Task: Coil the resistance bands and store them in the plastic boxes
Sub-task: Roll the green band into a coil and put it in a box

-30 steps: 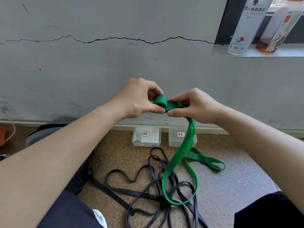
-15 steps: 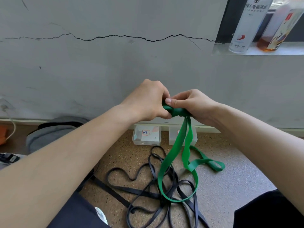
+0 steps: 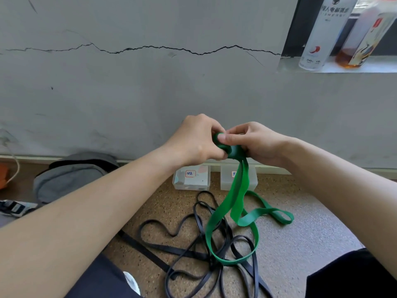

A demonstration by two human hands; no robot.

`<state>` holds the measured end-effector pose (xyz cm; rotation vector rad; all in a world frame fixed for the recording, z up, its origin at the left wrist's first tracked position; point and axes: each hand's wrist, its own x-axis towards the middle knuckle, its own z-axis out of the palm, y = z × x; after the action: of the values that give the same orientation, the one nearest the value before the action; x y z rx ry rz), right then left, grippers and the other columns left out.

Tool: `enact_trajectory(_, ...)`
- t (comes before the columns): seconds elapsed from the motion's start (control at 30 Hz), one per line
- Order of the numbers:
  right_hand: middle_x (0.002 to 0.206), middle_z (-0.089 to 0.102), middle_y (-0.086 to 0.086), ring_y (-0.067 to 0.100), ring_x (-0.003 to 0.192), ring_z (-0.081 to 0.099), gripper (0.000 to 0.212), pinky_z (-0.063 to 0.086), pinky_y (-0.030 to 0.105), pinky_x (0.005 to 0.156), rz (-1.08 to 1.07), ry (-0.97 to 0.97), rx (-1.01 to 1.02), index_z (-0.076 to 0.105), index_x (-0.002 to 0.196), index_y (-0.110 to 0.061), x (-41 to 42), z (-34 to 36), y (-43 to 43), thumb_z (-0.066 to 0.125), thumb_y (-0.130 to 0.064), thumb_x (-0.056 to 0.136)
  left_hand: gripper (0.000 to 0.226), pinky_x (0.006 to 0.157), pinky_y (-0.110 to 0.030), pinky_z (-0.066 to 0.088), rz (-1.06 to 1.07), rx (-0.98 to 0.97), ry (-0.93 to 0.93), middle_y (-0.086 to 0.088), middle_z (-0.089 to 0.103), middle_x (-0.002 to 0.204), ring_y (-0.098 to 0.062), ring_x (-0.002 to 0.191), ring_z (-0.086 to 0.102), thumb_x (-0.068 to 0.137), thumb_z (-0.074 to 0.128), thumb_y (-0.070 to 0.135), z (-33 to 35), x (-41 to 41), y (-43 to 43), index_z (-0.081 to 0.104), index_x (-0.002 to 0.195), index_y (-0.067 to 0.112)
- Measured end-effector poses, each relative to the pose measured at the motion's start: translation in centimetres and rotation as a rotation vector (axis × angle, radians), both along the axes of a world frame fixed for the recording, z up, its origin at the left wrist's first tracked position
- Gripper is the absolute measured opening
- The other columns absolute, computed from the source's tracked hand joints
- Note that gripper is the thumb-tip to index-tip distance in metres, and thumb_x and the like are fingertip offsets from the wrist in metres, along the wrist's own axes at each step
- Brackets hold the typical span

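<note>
A green resistance band hangs from both my hands, its upper end rolled into a small coil between them. My left hand grips the coil from the left. My right hand pinches it from the right, thumb laid across the roll. The band's loose loops trail down onto the floor. Under them lies a tangled black resistance band. Two clear plastic boxes stand against the wall's base: the left box has a red-framed label, the right box is partly hidden behind the green band.
A grey bag lies at the left by the wall. A white can and a bottle of amber liquid stand on a sill at the top right. My dark-clothed knees fill the bottom corners.
The coil has been turned further in my hands and has grown slightly. The hanging green loops have shifted and risen a little off the floor.
</note>
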<state>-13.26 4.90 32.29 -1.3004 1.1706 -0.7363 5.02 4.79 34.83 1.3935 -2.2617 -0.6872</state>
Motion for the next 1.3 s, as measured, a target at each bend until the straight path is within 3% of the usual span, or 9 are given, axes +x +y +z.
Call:
enact_trajectory(0.2,0.095,0.066,0.017,0.022,0.081,0.065,0.076,0.055,0.029,0.074,0.079,-0.362,0.048,0.068,0.119,0.002,-1.3,-0.1,0.0,0.086,-0.051,0.068,0.046,0.082,-0.017,0.054,0.011,0.203,0.650,0.002,0.075,0.100,-0.006,0.094,0.073,0.072,0.084,-0.001,-1.4,0.1,0.8,0.066,0.111,0.014)
enact_trajectory(0.37,0.073,0.068,0.003,0.018,0.070,0.061,0.039,0.048,0.031,0.075,0.081,-0.424,0.048,0.077,0.095,-0.022,-1.0,0.4,0.4,0.060,-0.055,0.084,0.037,0.075,-0.018,0.056,0.028,0.191,0.716,0.005,0.076,0.087,-0.008,0.083,0.075,0.068,0.085,-0.004,-0.1,-0.2,0.4,0.070,0.100,0.010)
enact_trajectory(0.53,0.070,0.059,0.002,0.020,0.068,0.056,0.068,0.043,0.036,0.080,0.062,-0.205,-0.022,0.058,0.122,-0.008,-0.6,0.8,0.6,0.041,-0.067,0.093,0.034,0.081,-0.026,0.058,0.026,0.191,0.725,-0.006,0.079,0.091,-0.017,0.087,0.076,0.068,0.087,0.001,1.1,0.3,-0.4,0.073,0.098,0.010)
enact_trajectory(0.7,0.094,0.075,-0.002,0.017,0.087,0.069,0.050,0.050,0.032,0.089,0.116,0.121,-0.186,0.068,0.118,-0.027,-1.7,0.9,1.0,0.085,-0.039,0.072,0.036,0.080,-0.023,0.057,0.021,0.218,0.621,-0.006,0.079,0.092,-0.017,0.089,0.076,0.068,0.087,0.001,1.6,2.4,-1.2,0.075,0.100,0.012)
enact_trajectory(0.93,0.091,0.078,0.010,0.014,0.078,0.068,0.025,0.054,0.030,0.084,0.001,0.252,-0.311,0.079,0.093,-0.019,-1.7,2.4,1.0,0.089,-0.013,0.071,0.036,0.086,-0.035,0.059,-0.103,0.069,0.167,0.003,0.079,0.086,-0.013,0.086,0.075,0.065,0.092,0.013,2.5,2.2,-1.4,0.078,0.097,0.023)
enact_trajectory(1.0,0.083,0.076,0.012,0.015,0.072,0.063,0.021,0.052,0.032,0.076,0.008,0.250,-0.273,0.079,0.090,-0.013,-1.4,2.5,0.9,0.088,-0.024,0.074,0.031,0.079,-0.039,0.058,-0.119,-0.071,-0.054,0.003,0.076,0.077,-0.017,0.082,0.073,0.063,0.090,0.029,2.7,1.8,-1.4,0.078,0.092,0.025)
enact_trajectory(1.13,0.062,0.048,0.007,0.019,0.059,0.042,0.081,0.033,0.033,0.060,-0.046,0.351,-0.214,0.071,0.074,-0.003,-0.2,1.6,0.4,0.070,-0.082,0.058,0.018,0.057,-0.031,0.048,-0.115,-0.219,-0.369,0.003,0.065,0.065,-0.021,0.068,0.064,0.065,0.087,0.032,2.8,0.3,-0.7,0.073,0.076,0.028)
enact_trajectory(1.2,0.067,0.062,0.006,0.016,0.063,0.053,0.084,0.040,0.032,0.065,-0.044,0.371,-0.195,0.078,0.078,-0.006,0.2,1.0,0.4,0.073,-0.085,0.051,0.026,0.049,-0.029,0.039,-0.117,-0.242,-0.412,0.002,0.060,0.058,-0.024,0.062,0.061,0.064,0.085,0.028,2.4,-0.2,-0.4,0.060,0.060,0.024)
enact_trajectory(1.3,0.077,0.075,0.005,0.015,0.071,0.062,0.064,0.048,0.032,0.072,-0.014,0.310,-0.141,0.081,0.083,-0.013,-0.2,0.5,0.4,0.075,-0.071,0.058,0.022,0.054,-0.029,0.044,-0.106,-0.214,-0.363,0.003,0.063,0.064,-0.023,0.068,0.063,0.063,0.086,0.030,1.8,-0.1,-0.6,0.067,0.071,0.023)
